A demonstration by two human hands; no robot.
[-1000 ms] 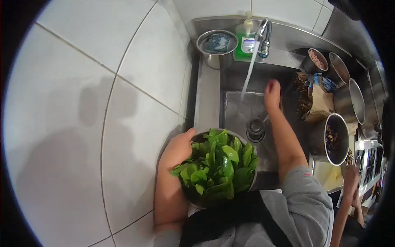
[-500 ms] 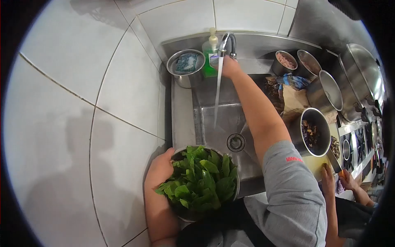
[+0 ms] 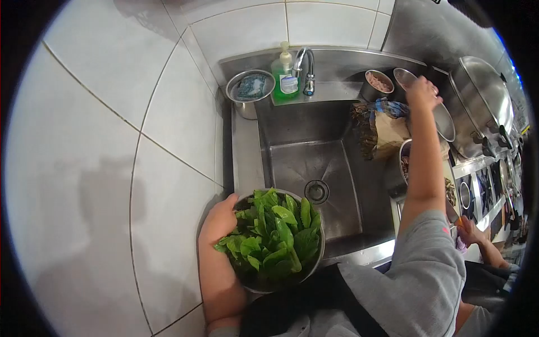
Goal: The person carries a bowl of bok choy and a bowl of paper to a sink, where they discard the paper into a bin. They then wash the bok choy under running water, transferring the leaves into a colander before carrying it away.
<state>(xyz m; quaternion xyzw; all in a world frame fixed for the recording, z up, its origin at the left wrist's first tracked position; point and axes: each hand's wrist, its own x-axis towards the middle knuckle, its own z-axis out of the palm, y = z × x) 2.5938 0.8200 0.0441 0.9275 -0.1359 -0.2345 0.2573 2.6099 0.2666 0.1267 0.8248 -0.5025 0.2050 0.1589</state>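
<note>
My left hand (image 3: 219,222) grips the rim of a steel bowl (image 3: 255,283) heaped with green leaves (image 3: 275,238), held at the near left corner of the sink (image 3: 314,160). My right hand (image 3: 422,92) is stretched far to the right, over the small steel containers (image 3: 379,83) and a pot (image 3: 446,121) beside the sink. Nothing shows in its fingers. The faucet (image 3: 306,66) gives no water.
A green soap bottle (image 3: 285,78) and a steel bowl with a sponge (image 3: 250,90) stand behind the sink. Brown paper and dried stuff (image 3: 382,130) lie at its right edge. Large pots (image 3: 485,92) crowd the right. Another person's hand (image 3: 470,231) works at lower right.
My right hand left the faucet and swung right to the containers. The water stream has stopped. The bowl of leaves stays in my left hand.
</note>
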